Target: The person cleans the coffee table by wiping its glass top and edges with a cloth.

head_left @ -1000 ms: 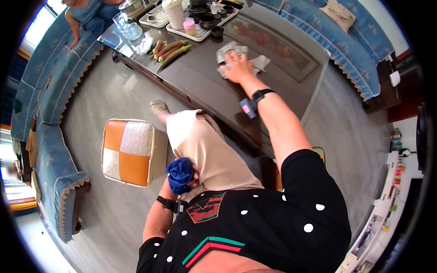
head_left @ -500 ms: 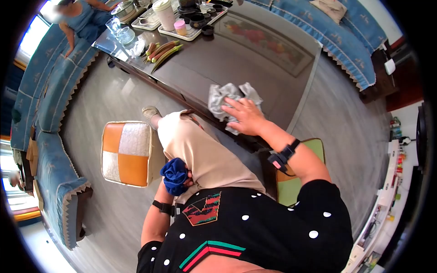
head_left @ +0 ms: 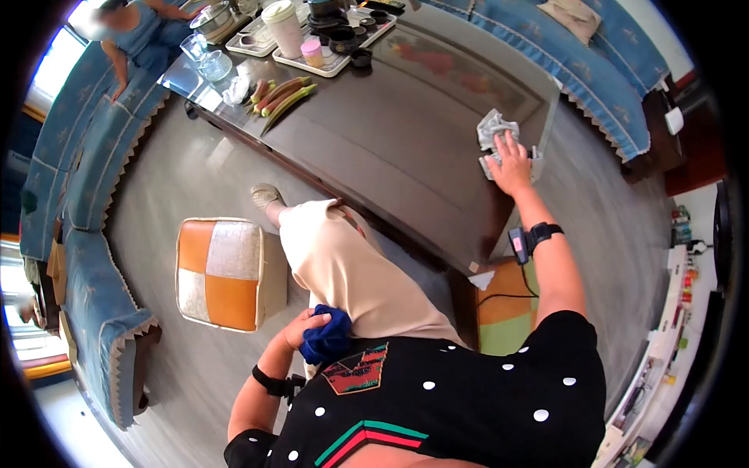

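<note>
My right hand [head_left: 512, 167] lies with its fingers spread on a crumpled grey cloth [head_left: 496, 125], pressing it to the dark glossy table [head_left: 374, 148] near the right edge. The cloth shows past the fingertips and at both sides of the hand. Against my lap, my left hand [head_left: 303, 327] is closed on a bunched dark blue cloth [head_left: 328, 337]; some of its fingers are hidden by the fabric.
Okra-like pods [head_left: 282, 100], glasses [head_left: 214, 65], a tray [head_left: 334, 70] with cups and a pink-lidded jar stand at the table's far left. A checkered stool [head_left: 218, 273] is on the floor. Another person [head_left: 140, 35] sits on the blue sofa [head_left: 86, 168].
My right hand and the grey cloth went from the table's middle to its near edge, then out to the right side. My left hand has turned, and the blue cloth has shifted right.
</note>
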Tool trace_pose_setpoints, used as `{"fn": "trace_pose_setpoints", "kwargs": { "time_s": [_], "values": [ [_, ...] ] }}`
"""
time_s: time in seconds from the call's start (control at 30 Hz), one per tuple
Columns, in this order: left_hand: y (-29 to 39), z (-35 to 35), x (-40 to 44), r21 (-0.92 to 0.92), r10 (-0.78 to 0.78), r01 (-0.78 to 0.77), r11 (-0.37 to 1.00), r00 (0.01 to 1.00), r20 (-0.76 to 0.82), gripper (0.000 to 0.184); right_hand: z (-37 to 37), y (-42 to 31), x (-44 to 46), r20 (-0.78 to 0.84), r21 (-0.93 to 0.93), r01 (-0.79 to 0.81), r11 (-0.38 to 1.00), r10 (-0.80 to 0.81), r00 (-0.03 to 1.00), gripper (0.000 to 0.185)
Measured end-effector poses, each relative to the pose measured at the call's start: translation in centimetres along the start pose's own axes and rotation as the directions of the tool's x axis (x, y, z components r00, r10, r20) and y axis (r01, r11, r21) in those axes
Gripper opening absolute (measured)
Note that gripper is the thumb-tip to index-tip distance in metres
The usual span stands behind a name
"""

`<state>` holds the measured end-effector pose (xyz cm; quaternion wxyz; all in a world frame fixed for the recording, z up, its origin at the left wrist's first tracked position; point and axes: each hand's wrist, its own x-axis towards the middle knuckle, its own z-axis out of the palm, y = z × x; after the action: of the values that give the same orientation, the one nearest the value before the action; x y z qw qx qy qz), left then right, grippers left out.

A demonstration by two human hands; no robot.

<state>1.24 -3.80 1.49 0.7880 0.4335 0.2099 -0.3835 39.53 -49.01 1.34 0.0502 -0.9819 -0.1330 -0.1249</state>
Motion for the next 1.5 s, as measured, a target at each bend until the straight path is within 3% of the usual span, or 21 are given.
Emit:
{"fn": "trace_pose_setpoints", "kwargs": {
  "time_s": [0.07,0.13,0.43,0.6,0.67,0.83,1.0,1.1,1.27,1.33,1.5],
  "values": [
    [-0.6,-0.2,0.0,-0.004,0.051,-0.051,0.999,0.998,-0.035,0.038,2.3,1.5,2.9,-0.056,0.022,0.018,1.000,-0.016,0.998,0.062],
    [-0.5,-0.2,0.6,-0.070,0.094,-0.099,0.993,0.993,-0.069,0.037,1.9,0.3,5.5,0.082,-0.040,-0.086,0.995,0.089,0.993,0.063],
    [0.0,-0.5,2.1,-0.136,0.049,-0.056,0.989,0.997,-0.061,0.027,1.2,-7.9,15.2,0.290,-0.096,-0.114,0.989,0.138,0.947,0.065],
    [-0.3,-0.9,2.9,-0.115,0.045,-0.051,0.992,0.998,-0.054,0.028,1.4,-11.6,16.7,0.313,-0.052,-0.144,0.988,0.153,0.938,0.064],
    [0.7,0.2,2.7,0.005,0.040,-0.040,0.999,0.996,-0.076,0.029,1.6,-12.9,16.4,0.288,-0.017,-0.063,0.998,0.066,0.955,0.063],
    [0.1,0.4,3.3,0.117,0.092,-0.084,0.990,0.994,-0.060,0.030,1.2,-17.9,12.4,0.282,0.034,0.161,0.986,-0.164,0.945,0.064],
    [0.4,0.6,3.2,0.097,0.093,-0.087,0.991,0.994,-0.054,0.031,0.0,-20.4,6.4,0.240,0.163,0.387,0.907,-0.417,0.877,0.065],
    [0.0,1.0,2.8,0.132,0.119,-0.115,0.985,0.993,-0.024,0.031,-0.3,-20.1,1.8,0.148,0.234,0.483,0.844,-0.522,0.840,0.065],
    [0.7,1.3,1.7,0.179,0.097,-0.087,0.980,0.994,-0.048,0.030,-3.6,-17.3,-5.4,0.062,0.285,0.503,0.816,-0.540,0.840,0.065],
    [1.3,1.6,0.8,0.216,-0.002,0.008,0.976,1.000,-0.028,0.029,-5.4,-15.4,-8.0,0.063,0.303,0.472,0.828,-0.511,0.857,0.065],
    [2.3,1.7,0.1,0.208,0.041,-0.053,0.977,0.997,0.062,0.030,-6.8,-9.6,-10.2,0.096,0.267,0.410,0.872,-0.447,0.889,0.065]
  ]
}}
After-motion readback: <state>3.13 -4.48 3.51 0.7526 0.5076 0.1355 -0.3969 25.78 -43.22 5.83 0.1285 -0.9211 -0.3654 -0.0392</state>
